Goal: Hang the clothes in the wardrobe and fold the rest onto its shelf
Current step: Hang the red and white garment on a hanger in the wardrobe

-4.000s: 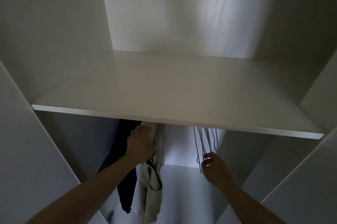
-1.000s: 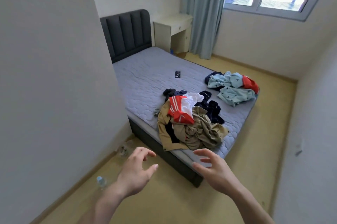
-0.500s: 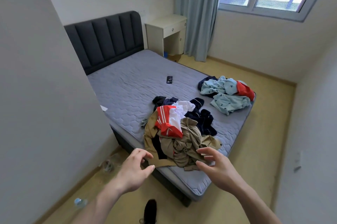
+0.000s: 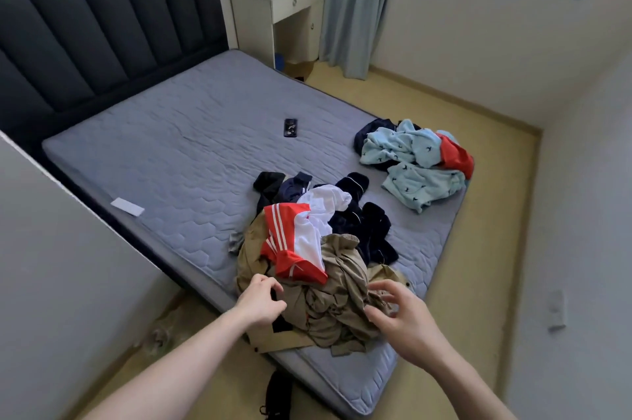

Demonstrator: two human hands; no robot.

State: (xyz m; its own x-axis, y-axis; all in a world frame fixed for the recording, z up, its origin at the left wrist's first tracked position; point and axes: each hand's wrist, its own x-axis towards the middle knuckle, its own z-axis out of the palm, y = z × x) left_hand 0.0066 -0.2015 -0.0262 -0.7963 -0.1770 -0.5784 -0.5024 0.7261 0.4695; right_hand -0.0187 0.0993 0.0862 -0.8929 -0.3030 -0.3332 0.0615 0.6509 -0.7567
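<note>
Mostly bed: a wide grey quilted mattress [image 4: 178,159] w/ a dark padded channel-stitched headboard [image 4: 102,26] fills the view, yellowish floor [image 4: 478,248] to its right & at the foot. Far wall has a pale grey-blue curtain [image 4: 349,5] beside a white bedside cabinet w/ drawer [image 4: 284,5]. On the mattress, near the foot edge, sits the main heap of clothes: a crumpled khaki-beige jacket [image 4: 335,303] at the front, a red-and-white striped sports top [image 4: 297,245] lying on it, dark navy garments [image 4: 362,224] behind & to the right. Well apart, toward the far right corner of the mattress, a second pile: light blue patterned fleece garments [image 4: 410,163] w/ a red-orange piece [image 4: 455,156] touching them. Left hand [image 4: 261,303] is at the left edge of the khaki jacket, fingers [image 4: 270,284] curled loosely at the fabric; can't tell if they actually pinch it. Right hand [image 4: 400,317] hovers at the jacket's right side, fingers [image 4: 384,289] spread & bent, holding nothing. Smaller bits: a black phone [image 4: 290,128] lying flat mid-mattress, a small white tag [image 4: 127,207] at the mattress's left edge, a dark shoe [image 4: 278,395] on the floor below the foot of the bed.
</note>
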